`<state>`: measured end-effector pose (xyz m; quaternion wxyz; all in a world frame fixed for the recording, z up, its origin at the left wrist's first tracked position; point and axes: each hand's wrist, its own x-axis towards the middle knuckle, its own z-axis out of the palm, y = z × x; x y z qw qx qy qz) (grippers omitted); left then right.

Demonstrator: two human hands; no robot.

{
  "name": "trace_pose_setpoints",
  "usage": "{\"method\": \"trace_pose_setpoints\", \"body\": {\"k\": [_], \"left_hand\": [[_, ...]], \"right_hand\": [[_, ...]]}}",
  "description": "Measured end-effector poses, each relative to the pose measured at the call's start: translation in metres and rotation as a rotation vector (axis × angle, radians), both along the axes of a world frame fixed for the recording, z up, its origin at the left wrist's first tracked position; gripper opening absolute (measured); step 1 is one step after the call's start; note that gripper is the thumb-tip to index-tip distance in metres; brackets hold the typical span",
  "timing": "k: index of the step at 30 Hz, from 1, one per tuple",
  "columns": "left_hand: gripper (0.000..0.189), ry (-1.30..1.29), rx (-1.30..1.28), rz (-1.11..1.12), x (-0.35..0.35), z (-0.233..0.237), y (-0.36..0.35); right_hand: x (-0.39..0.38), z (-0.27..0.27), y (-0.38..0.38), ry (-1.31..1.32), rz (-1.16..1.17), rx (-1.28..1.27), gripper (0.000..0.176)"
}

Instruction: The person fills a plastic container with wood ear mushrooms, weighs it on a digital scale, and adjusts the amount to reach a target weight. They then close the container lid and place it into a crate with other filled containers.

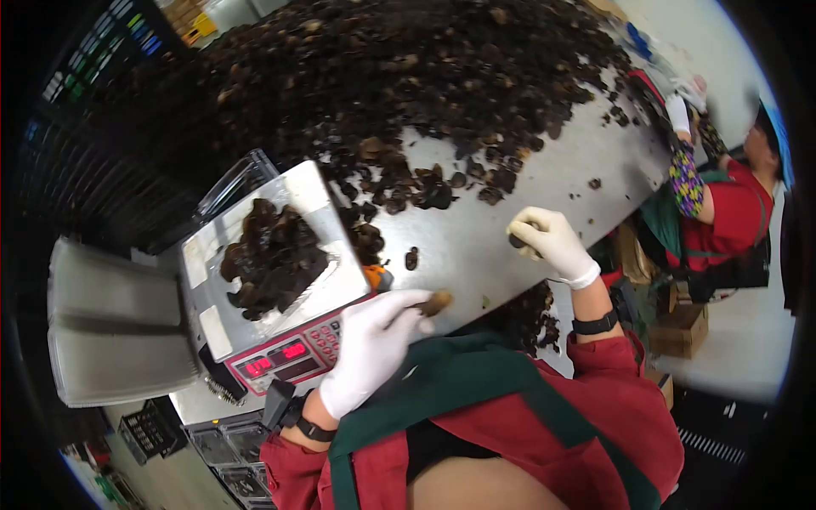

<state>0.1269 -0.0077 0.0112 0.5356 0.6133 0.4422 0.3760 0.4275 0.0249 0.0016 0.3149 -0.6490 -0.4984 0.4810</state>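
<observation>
My left hand (pixel 371 344), in a white glove, is closed on a brown mushroom-like piece (pixel 437 303) in front of the scale's keypad. My right hand (pixel 551 242), gloved in white too, is closed around a small dark piece (pixel 516 241) above the metal table. Left of my hands stands a red scale (pixel 280 364) with lit red digits. Its metal pan (pixel 326 206) bears a heap of dark brown pieces (pixel 276 257). One small dark piece (pixel 411 258) lies alone on the table between the scale and my right hand.
A large pile of dark pieces (pixel 382 76) covers the far part of the metal table (pixel 476 229). Stacked clear plastic trays (pixel 115 323) stand left of the scale. A person in red (pixel 735 212) works at the right. An orange object (pixel 376 276) lies beside the scale.
</observation>
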Motion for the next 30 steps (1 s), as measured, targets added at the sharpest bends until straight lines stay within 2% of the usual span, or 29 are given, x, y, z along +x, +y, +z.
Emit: {"method": "trace_pose_setpoints", "body": {"k": [2,3,4,5,6,7,9,11,13,14,15,16,19,21,23,25,27,29,30], "left_hand": [[0.026,-0.036,-0.139,-0.221,0.037,-0.002,-0.002],[0.034,-0.058,-0.098,-0.458,0.051,-0.012,0.0],[0.04,-0.073,-0.083,-0.568,0.07,-0.009,-0.001],[0.047,-0.087,-0.067,-0.677,0.084,-0.006,-0.004],[0.047,-0.088,-0.064,-0.685,0.089,-0.005,-0.007],[0.053,0.018,-0.051,-0.727,0.093,-0.004,-0.011],[0.061,0.132,-0.029,-0.772,0.095,-0.006,-0.014],[0.058,0.19,0.047,-0.725,0.084,-0.015,-0.011],[0.052,0.215,0.091,-0.696,0.071,-0.012,-0.01],[0.048,0.219,0.093,-0.699,0.063,-0.009,-0.009],[0.044,0.219,0.099,-0.709,0.057,-0.007,-0.008],[0.044,0.218,0.102,-0.709,0.05,-0.005,-0.009],[0.038,0.233,0.094,-0.603,0.02,0.002,-0.018],[0.036,0.265,0.072,-0.491,-0.003,0.014,-0.022],[0.033,0.27,0.026,-0.309,-0.052,0.029,-0.03],[0.028,0.307,-0.013,-0.12,-0.092,0.051,-0.038],[0.022,0.27,-0.067,0.187,-0.141,0.069,-0.044],[0.025,0.229,0.08,0.48,-0.183,0.086,-0.037],[0.027,0.236,0.065,0.592,-0.199,0.092,-0.033]], "right_hand": [[0.033,-0.005,-0.034,-0.02,-0.105,-0.001,0.019],[0.049,-0.008,-0.048,-0.033,-0.177,-0.002,0.021],[0.065,-0.01,-0.062,-0.038,-0.189,0.001,0.021],[0.08,-0.012,-0.075,-0.149,-0.175,-0.04,0.022],[0.093,-0.015,-0.086,-0.258,-0.159,-0.086,0.024],[0.104,-0.021,-0.099,-0.259,-0.167,-0.081,0.024],[0.116,-0.035,-0.115,-0.981,-0.16,0.051,0.032],[0.118,-0.041,-0.114,-1.042,-0.211,0.056,0.037],[0.092,-0.032,-0.092,-0.09,-0.352,0.109,0.039],[0.075,-0.038,-0.076,0.269,-0.3,0.222,0.04],[0.047,-0.017,-0.061,0.605,-0.287,0.099,0.047],[0.034,-0.023,-0.04,0.864,-0.136,0.046,0.052],[-0.022,-0.03,0.021,1.204,0.003,-0.113,0.055],[-0.053,-0.022,0.047,1.323,0.128,-0.212,0.051],[-0.099,-0.018,0.076,1.253,0.15,-0.262,0.044],[-0.128,-0.005,0.086,1.174,0.199,-0.158,0.035],[-0.161,0.016,0.094,1.097,0.234,-0.041,0.037],[-0.195,0.023,0.106,0.903,0.343,0.089,0.037],[-0.21,0.029,0.106,0.771,0.389,0.183,0.036]]}}
